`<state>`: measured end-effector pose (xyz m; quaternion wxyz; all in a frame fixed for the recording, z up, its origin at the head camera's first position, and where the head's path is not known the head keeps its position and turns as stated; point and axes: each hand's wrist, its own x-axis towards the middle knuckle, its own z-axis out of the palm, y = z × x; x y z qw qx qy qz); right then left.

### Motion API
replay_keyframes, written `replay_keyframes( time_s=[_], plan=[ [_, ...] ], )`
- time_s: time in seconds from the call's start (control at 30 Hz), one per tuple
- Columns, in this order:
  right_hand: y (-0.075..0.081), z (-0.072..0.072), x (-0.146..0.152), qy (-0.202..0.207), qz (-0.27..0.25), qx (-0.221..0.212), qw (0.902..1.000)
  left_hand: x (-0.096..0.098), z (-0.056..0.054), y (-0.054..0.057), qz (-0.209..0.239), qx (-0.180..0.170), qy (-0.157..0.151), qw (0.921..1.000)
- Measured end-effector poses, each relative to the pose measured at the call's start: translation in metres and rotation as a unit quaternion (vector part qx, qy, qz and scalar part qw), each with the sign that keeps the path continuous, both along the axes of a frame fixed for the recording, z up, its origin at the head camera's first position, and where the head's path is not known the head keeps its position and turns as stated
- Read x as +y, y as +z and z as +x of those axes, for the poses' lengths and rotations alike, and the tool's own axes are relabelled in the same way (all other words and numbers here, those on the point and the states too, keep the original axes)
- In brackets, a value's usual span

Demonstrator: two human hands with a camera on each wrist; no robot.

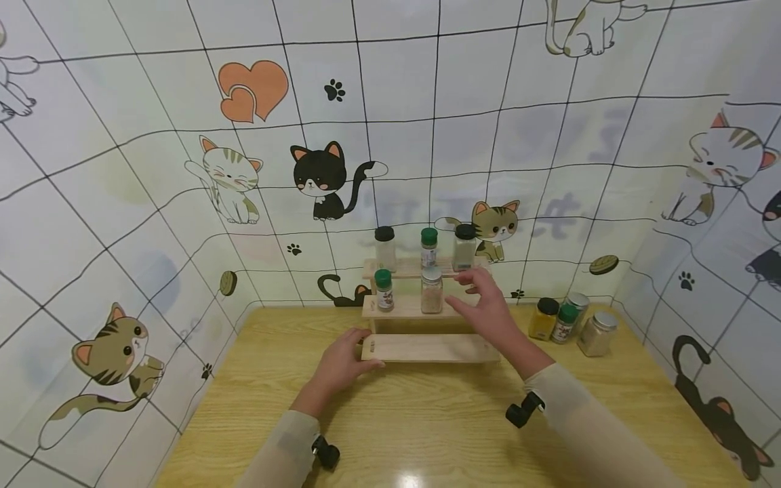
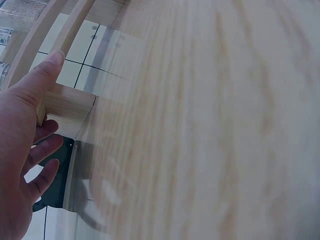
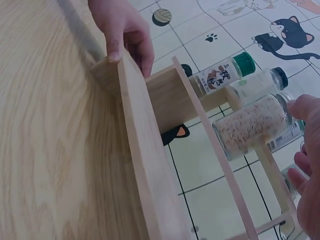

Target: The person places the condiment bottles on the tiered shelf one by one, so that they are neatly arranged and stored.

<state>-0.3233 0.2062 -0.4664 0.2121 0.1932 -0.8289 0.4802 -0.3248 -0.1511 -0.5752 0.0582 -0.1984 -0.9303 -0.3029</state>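
A three-tier wooden rack (image 1: pixel 430 347) stands on the table against the wall. My left hand (image 1: pixel 343 362) grips the left end of its lowest step, thumb at the front and fingers behind. On the middle step stands a glass jar of pinkish grains (image 1: pixel 432 293) with a silver cap, beside a green-capped spice bottle (image 1: pixel 384 293). My right hand (image 1: pixel 488 308) is just right of the silver-capped jar, thumb and fingers spread; a fingertip comes right by the cap in the right wrist view. The top step holds two black-capped jars (image 1: pixel 386 251) and a green-capped bottle (image 1: pixel 429 249).
At the table's back right stands a group of jars: a yellow one with a black cap (image 1: pixel 543 320), a green-capped bottle (image 1: pixel 564 324) and silver-capped jars (image 1: pixel 598 335). A cat-patterned sheet (image 1: pixel 396 149) covers the walls behind and beside the wooden table (image 1: pixel 427 420).
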Motion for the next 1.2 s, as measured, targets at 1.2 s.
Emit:
replay_keyframes(
  time_s=[1.2],
  plan=[
    [-0.05,0.073,0.201,-0.293,0.027,-0.063,0.9537,-0.002,-0.003,-0.006,0.0,0.01,-0.003,1.0]
  ],
)
